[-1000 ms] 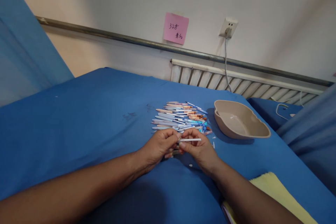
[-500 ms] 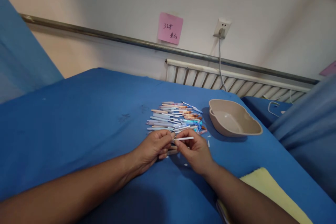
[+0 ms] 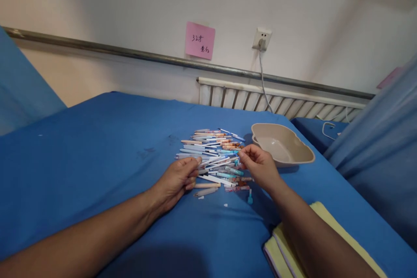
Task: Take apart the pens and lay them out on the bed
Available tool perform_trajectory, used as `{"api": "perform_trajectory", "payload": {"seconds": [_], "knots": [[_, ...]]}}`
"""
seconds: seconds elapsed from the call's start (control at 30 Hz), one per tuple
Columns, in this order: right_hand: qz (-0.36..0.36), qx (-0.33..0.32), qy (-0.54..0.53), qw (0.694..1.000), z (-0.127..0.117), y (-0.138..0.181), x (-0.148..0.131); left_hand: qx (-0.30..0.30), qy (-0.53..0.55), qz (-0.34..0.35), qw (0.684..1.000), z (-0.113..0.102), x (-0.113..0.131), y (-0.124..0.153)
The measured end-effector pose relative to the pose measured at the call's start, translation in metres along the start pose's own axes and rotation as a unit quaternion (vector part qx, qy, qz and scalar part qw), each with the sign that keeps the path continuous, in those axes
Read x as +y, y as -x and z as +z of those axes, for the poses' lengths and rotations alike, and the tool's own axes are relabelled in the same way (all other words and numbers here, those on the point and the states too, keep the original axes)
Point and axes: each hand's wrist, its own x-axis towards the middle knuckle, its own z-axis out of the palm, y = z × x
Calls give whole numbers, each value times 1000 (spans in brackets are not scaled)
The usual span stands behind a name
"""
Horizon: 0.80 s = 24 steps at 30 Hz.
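A pile of pens and pen parts (image 3: 211, 152) in pale blue, peach, white and teal lies on the blue cover. At the pile's left edge, my left hand (image 3: 179, 178) is closed, with thumb and forefinger pinched together; what they grip blends into the pens behind. My right hand (image 3: 259, 165) pinches over the right ends of the pens, and whatever is in its fingertips is too small to make out. Below the left fingers lie a peach pen barrel (image 3: 207, 185) and a grey one (image 3: 206, 192). A teal piece (image 3: 250, 197) sits below the right hand.
Behind my right hand stands a beige basin (image 3: 309, 156). Folded yellow cloth (image 3: 286, 249) lies under my right forearm. Small white bits (image 3: 226, 205) are scattered near the pile. A radiator (image 3: 228, 95) and a plugged-in socket (image 3: 261, 39) are at the wall.
My hands have moved apart: the right one went right and slightly up, the left one left. The white stick held between them no longer shows there. More of the pile is visible.
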Motion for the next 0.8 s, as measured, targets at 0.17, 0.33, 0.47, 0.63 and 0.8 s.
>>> {"api": "perform_trajectory", "payload": {"seconds": [0.17, 0.33, 0.47, 0.63, 0.8], "knots": [[-26, -111, 219, 969, -10, 3, 5, 26, 17, 10, 999, -1, 4, -2], [-43, -205, 419, 883, -20, 7, -2, 23, 9, 8, 1000, 0, 4, -2], [-62, -228, 503, 831, -21, 8, -4, 11, -3, 14, 1000, -1, 1, -2], [-66, -222, 523, 820, -20, 10, -5, 14, -53, 43, 998, 0, 0, -1], [-72, -198, 383, 900, -23, 12, -18, 43, -135, 81, 987, 2, -1, 0]]}}
